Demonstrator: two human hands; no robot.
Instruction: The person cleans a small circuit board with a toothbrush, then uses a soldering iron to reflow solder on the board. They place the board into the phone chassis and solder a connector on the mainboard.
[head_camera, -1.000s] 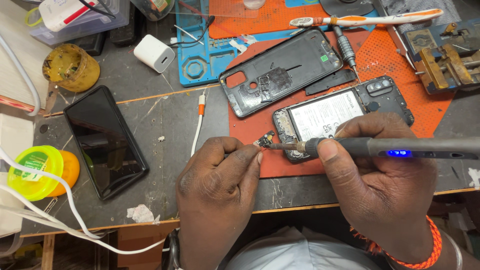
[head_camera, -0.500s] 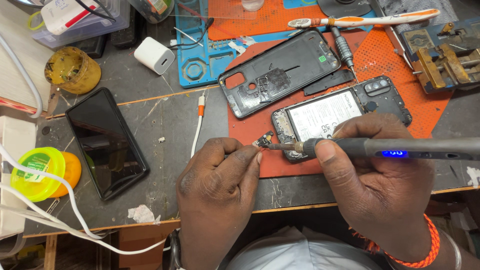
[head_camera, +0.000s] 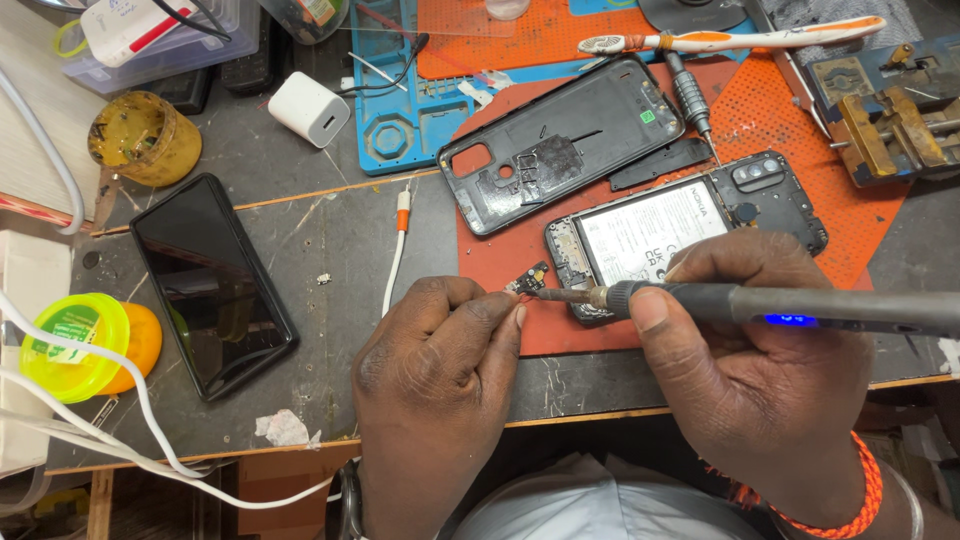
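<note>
My right hand (head_camera: 750, 370) grips a dark soldering iron (head_camera: 800, 305) with a small blue light; its tip points left at a tiny circuit board (head_camera: 527, 280). My left hand (head_camera: 435, 370) pinches that small board against the red-orange mat (head_camera: 500, 250). Just behind the tip lies an opened phone (head_camera: 690, 230) with its battery showing, partly hidden by my right fingers. Its black back cover (head_camera: 560, 145) rests further back on the mat.
A black phone (head_camera: 210, 285) lies screen up at left. A white charger cube (head_camera: 308, 108), a flux tin (head_camera: 143, 138), a yellow-green tub (head_camera: 75, 345), white cables (head_camera: 130, 420), a toothbrush (head_camera: 730, 40), a screwdriver (head_camera: 690, 95) and a small vise (head_camera: 890, 115) surround the mat.
</note>
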